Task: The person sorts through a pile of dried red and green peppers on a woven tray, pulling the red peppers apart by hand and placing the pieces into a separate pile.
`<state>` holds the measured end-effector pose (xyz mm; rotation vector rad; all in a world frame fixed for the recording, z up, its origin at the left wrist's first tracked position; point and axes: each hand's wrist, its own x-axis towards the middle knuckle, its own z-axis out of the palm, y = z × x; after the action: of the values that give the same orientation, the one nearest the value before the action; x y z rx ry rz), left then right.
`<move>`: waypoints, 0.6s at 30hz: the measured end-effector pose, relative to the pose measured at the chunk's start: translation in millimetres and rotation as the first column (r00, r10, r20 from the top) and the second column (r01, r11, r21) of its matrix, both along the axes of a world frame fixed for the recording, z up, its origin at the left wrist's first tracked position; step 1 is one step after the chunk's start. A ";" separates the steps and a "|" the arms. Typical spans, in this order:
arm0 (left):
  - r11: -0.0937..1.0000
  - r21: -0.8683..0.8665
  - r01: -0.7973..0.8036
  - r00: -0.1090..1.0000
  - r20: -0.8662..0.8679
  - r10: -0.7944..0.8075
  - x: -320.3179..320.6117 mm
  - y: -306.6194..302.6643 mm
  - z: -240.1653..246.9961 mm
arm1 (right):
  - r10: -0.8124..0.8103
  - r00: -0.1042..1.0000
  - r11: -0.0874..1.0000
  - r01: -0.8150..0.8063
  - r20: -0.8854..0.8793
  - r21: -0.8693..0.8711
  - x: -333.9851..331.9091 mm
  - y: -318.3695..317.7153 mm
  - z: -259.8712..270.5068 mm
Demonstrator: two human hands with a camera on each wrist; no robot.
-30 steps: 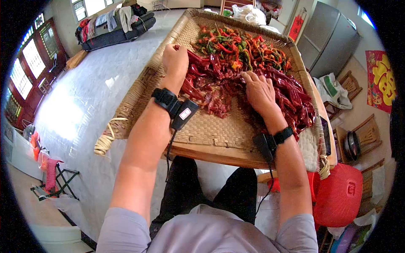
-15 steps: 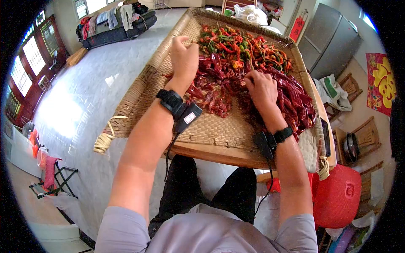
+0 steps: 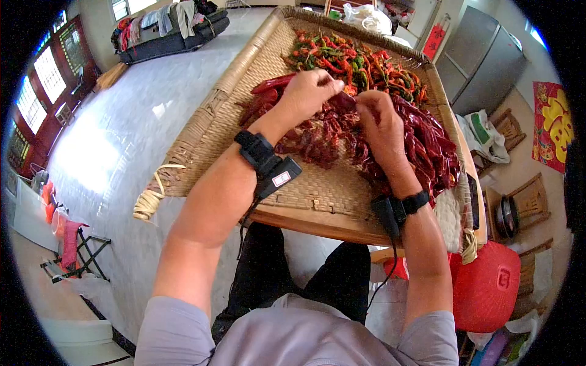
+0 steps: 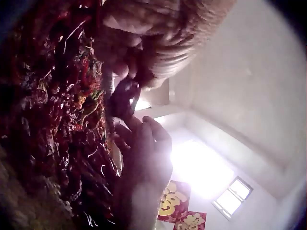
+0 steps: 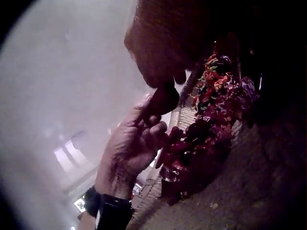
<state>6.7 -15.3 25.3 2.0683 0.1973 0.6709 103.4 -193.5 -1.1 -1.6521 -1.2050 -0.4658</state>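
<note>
Between my two hands is a dark red dried chili pepper (image 4: 125, 98), which also shows as a dark shape in the right wrist view. My left hand (image 3: 304, 97) pinches one end with thumb and fingers. The fingers of my right hand (image 3: 386, 125) pinch the other end, just above the heap. Below lie large, glossy dark red chilies (image 3: 430, 146), heaped thickest on the right. More of them, with torn-looking red pieces (image 3: 317, 143), lie beneath my left forearm. Small red, orange and green chilies (image 3: 363, 64) cover the far part of the woven tray (image 3: 226, 128).
The tray rests on a wooden table (image 3: 317, 226). A red plastic stool or container (image 3: 488, 287) stands at its right, near wooden chairs (image 3: 531, 201). A grey fridge (image 3: 479, 58) is behind on the right. Pale floor (image 3: 134, 146) stretches along the left.
My left hand has moved from the tray's left side rightward to meet my right hand. A chili is now between them. My right hand has lifted slightly, its fingers drawn together.
</note>
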 end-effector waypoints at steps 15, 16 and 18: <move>0.682 0.031 -0.730 0.672 0.213 0.709 -7.9 53.2 -5.0 | -0.451 0.731 0.497 0.682 0.512 -0.536 14.4 -21.3 -2.6; 0.673 -0.018 -0.740 0.654 0.213 0.726 -7.2 54.4 -7.3 | -0.454 0.731 0.514 0.682 0.510 -0.520 14.4 -21.7 -3.1; 0.650 -0.116 -0.751 0.621 0.212 0.755 -6.4 55.3 -8.5 | -0.462 0.728 0.547 0.683 0.506 -0.484 15.8 -22.7 -4.7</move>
<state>0.3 39.9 16.8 1.8068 0.9736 1.4196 119.2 -216.2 -5.8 -2.7190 -1.0657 -0.8253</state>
